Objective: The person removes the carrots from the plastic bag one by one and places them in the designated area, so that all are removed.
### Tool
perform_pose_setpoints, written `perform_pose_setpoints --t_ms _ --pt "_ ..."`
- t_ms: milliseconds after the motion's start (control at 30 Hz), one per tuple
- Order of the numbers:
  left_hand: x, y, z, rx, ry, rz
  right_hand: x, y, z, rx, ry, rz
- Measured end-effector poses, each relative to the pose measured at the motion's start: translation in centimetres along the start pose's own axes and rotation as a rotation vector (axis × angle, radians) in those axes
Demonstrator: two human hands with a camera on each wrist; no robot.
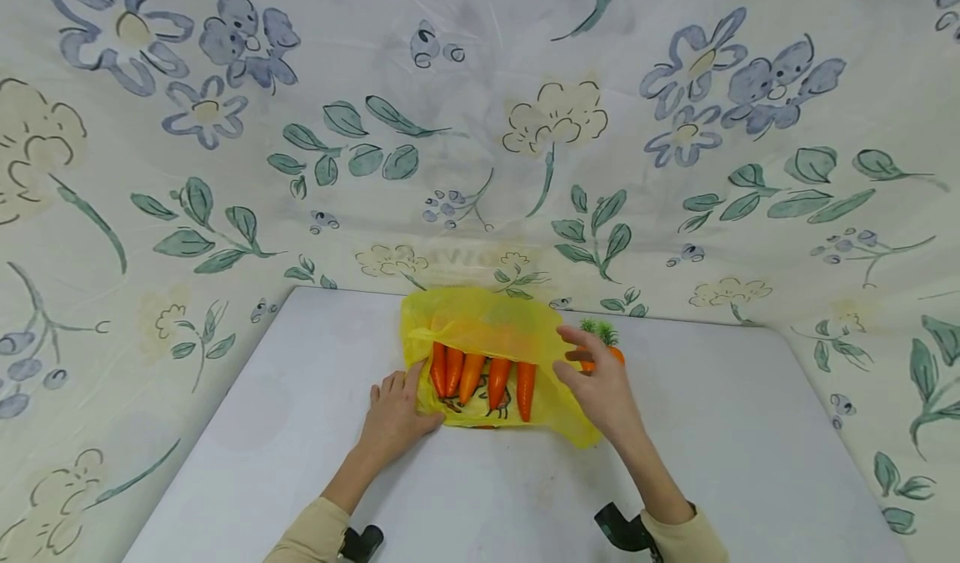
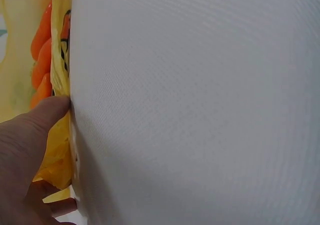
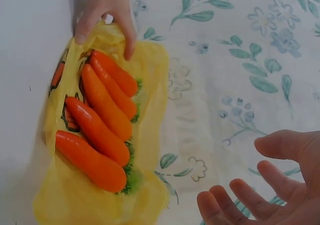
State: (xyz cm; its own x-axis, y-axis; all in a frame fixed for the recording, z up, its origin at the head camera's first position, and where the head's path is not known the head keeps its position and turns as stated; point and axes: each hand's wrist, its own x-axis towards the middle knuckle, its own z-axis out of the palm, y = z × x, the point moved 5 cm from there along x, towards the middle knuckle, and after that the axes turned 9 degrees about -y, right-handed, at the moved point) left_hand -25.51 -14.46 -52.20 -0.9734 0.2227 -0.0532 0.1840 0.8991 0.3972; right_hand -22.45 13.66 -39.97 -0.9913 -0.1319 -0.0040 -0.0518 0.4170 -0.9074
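Holding the yellow bag (image 1: pixel 487 329) open on the bench (image 1: pixel 300 429), the left hand (image 1: pixel 393 413) pinches its rim beside five carrots (image 1: pixel 480 379) already inside. Right hand (image 1: pixel 600 388) hovers released over the last carrot (image 1: pixel 600 342) just behind the bag; next move, I'd say, calls for clasping that one and sliding it in.

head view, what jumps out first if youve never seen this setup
The yellow plastic bag at the far middle of the white table stands out, with five orange carrots lined up inside. The left hand holds the bag's left edge, while the right hand hovers open at its right side, in front of another carrot with a green top. A flowered cloth covers the background.
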Motion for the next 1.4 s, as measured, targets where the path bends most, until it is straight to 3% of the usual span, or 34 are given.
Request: perform_pose_setpoints --t_ms 400,1033,1267,1400 --pt "0.0 0.1 -0.1 -0.002 -0.008 -0.012 -0.1 0.3 3.1 -0.003 -0.060 -0.010" --pt "0.0 0.0 0.1 -0.003 0.007 0.004 0.3 4.2 7.6 -0.113 -0.141 0.004" --pt "0.0 -0.2 0.2 0.007 -0.004 -0.009 -0.3 4.8 9.7 -0.125 -0.215 -0.010" --pt "-0.1 -0.1 0.1 0.010 0.003 -0.005 -0.2 5.2 10.0 -0.146 -0.195 0.012"
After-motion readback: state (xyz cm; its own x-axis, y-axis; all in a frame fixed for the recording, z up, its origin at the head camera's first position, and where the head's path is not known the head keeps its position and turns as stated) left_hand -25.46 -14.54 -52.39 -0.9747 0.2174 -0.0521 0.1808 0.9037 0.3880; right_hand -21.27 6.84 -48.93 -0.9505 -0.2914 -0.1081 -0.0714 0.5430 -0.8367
